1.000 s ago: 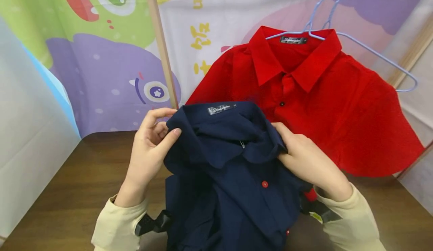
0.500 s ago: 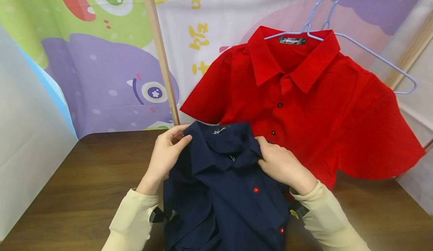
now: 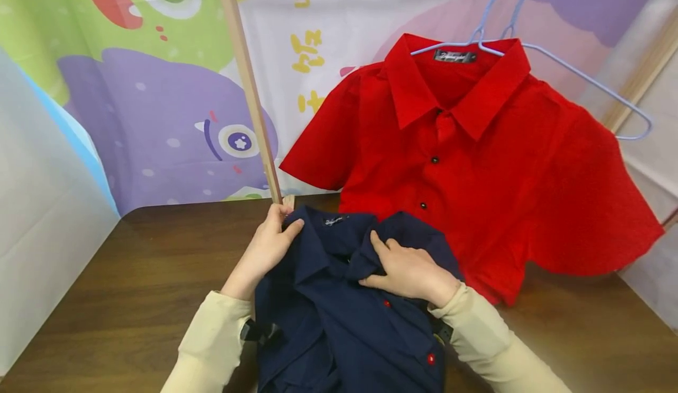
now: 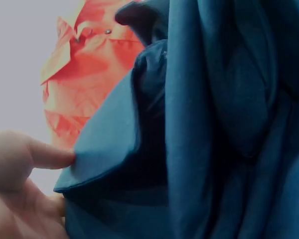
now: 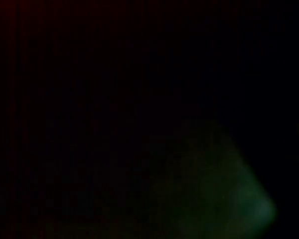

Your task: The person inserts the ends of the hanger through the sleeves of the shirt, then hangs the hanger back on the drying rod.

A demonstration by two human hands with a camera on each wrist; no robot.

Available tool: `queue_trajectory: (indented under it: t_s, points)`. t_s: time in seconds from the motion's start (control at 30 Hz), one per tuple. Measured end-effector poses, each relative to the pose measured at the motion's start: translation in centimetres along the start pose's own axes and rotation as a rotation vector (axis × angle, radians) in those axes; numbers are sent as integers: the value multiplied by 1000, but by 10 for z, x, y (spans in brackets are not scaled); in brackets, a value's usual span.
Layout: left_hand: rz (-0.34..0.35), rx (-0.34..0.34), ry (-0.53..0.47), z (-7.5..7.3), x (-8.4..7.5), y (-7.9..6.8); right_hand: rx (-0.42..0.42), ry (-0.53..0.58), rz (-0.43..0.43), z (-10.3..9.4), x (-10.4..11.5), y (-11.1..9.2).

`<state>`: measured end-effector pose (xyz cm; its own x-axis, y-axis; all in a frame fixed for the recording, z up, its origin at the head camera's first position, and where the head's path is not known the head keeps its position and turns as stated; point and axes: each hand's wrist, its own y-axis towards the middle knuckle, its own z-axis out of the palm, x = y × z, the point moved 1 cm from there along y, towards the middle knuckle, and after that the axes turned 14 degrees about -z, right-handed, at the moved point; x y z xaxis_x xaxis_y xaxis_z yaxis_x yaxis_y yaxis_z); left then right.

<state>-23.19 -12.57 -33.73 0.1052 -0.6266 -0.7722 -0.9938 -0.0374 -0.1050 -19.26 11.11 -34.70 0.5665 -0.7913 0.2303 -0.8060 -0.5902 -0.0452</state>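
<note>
A navy blue shirt [image 3: 339, 322] with red buttons lies in front of me, its collar toward the back. My left hand [image 3: 269, 246] pinches the left side of its collar, thumb on top. In the left wrist view the thumb [image 4: 50, 155] presses on the blue collar [image 4: 107, 129]. My right hand [image 3: 410, 272] holds the right collar flap near the neck opening, index finger above and thumb below. The right wrist view is almost wholly dark, so the right fingertips' contact is unclear. Behind hangs a red short-sleeved shirt [image 3: 477, 187] with dark buttons.
A light blue hanger [image 3: 588, 72] sits in the red shirt's collar, its right arm sticking out bare. A wooden rack post [image 3: 249, 87] stands at the left. A printed cartoon cloth [image 3: 175, 128] backs the brown wooden table [image 3: 132, 287].
Both hands and the navy collar have come down and nearer the table. My right hand has moved left, from the collar's right side to its front flap. The red shirt's left sleeve is uncovered.
</note>
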Motion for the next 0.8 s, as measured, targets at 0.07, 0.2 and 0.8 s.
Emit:
queue_trajectory:
  t_s: [0.07,0.2,0.8]
  points:
    - [-9,44,53,0,1,0,38,-18,-7,2,0,2]
    - [-5,112,158,1,5,2,102,6,13,4,0,4]
    - [95,-27,43,-22,-11,-13,-211,264,-105,-26,-16,-5]
